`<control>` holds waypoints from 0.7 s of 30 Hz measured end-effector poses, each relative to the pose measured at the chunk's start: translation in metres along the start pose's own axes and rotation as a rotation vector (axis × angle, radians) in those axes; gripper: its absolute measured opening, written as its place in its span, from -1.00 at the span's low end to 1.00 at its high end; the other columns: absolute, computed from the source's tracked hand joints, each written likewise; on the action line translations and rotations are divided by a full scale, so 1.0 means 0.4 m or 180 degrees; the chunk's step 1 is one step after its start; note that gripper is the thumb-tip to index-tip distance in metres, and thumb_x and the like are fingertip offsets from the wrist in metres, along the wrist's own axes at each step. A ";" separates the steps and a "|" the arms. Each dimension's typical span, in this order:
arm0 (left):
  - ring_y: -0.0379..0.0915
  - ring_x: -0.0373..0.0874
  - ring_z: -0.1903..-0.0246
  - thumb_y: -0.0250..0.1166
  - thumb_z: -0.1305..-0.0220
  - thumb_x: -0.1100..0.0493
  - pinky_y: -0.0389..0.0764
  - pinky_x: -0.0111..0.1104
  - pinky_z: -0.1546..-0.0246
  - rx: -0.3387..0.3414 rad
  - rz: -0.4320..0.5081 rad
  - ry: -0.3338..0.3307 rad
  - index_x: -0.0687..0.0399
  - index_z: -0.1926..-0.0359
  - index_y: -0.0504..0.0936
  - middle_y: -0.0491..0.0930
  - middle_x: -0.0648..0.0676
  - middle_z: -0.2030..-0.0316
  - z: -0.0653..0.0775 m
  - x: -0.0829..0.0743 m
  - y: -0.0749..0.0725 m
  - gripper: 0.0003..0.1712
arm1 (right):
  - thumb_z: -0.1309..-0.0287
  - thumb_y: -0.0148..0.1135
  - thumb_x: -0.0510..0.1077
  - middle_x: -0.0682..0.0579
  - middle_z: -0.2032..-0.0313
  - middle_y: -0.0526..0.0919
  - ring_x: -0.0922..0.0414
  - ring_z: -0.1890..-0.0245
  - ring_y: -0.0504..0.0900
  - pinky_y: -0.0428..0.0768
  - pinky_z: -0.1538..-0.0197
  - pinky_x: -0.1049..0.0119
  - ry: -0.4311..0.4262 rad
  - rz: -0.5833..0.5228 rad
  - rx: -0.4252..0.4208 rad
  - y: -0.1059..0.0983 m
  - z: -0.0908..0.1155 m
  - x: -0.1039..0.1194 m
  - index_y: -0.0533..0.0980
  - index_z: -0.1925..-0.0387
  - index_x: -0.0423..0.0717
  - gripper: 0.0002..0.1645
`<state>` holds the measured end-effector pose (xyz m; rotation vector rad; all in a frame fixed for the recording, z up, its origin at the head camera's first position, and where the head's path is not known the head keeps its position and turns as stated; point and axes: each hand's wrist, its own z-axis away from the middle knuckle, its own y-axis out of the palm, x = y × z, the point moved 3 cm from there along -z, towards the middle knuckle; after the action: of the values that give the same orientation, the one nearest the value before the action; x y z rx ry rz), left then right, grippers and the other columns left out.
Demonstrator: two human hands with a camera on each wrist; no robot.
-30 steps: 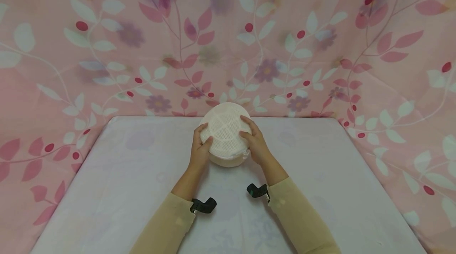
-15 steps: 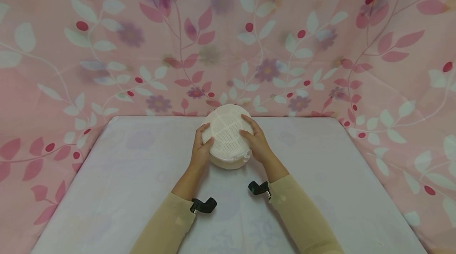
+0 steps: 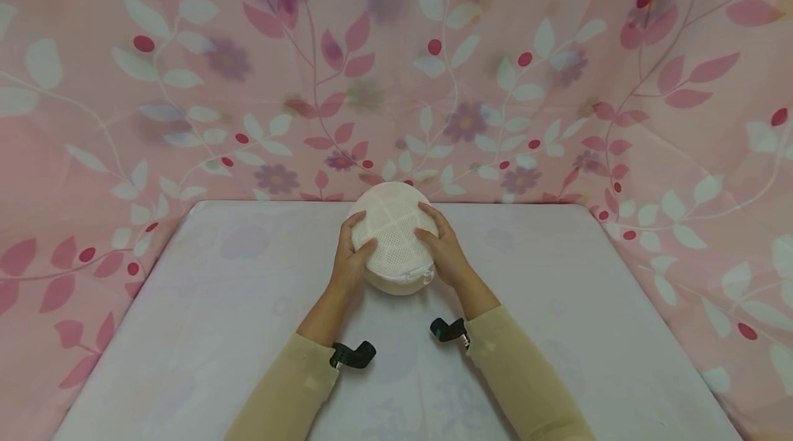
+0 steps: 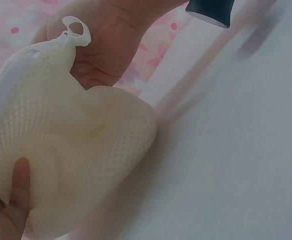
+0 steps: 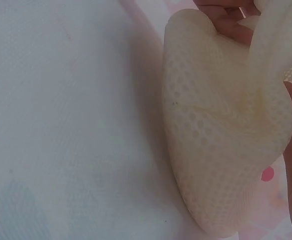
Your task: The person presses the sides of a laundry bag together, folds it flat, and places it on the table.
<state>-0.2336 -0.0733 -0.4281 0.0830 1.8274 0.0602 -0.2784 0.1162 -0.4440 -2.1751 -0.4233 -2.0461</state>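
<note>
A round, cream-white mesh laundry bag (image 3: 393, 234) is held up above the table by both hands, its flat face tilted toward the head camera. My left hand (image 3: 351, 259) grips its left side, thumb on the mesh face. Gripping the right side, my right hand (image 3: 447, 248) has its thumb and a finger over the face. A white zipper with a pull loop (image 4: 78, 35) runs along the edge nearest me. In the right wrist view the soft mesh wall (image 5: 205, 130) looks dented inward. Parts of the fingers behind the bag are hidden.
A white cloth covers the table (image 3: 217, 303). Pink floral fabric (image 3: 396, 69) hangs behind and along both sides. Each wrist wears a small black camera (image 3: 356, 356) below the sleeve's cuff.
The bag has dipped slightly, and its zipper pull shows a little lower. Both hands keep their grip, with the left thumb shifted slightly inward.
</note>
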 end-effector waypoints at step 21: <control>-0.13 -0.04 -0.35 0.14 -0.28 0.26 -0.14 -0.08 -0.33 0.0126 -0.0283 -0.0136 0.07 -0.34 0.18 0.03 0.10 -0.37 -0.007 0.023 -0.022 -0.37 | -0.30 -0.04 -0.30 -0.06 -0.33 0.08 0.07 -0.01 0.44 0.54 0.05 0.25 0.0140 -0.0930 0.0284 0.015 0.010 0.017 0.02 -0.39 0.06 -0.31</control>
<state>-0.2388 -0.0812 -0.4369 0.0306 1.7876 -0.0403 -0.2726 0.1124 -0.4368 -2.1169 -0.8548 -2.1625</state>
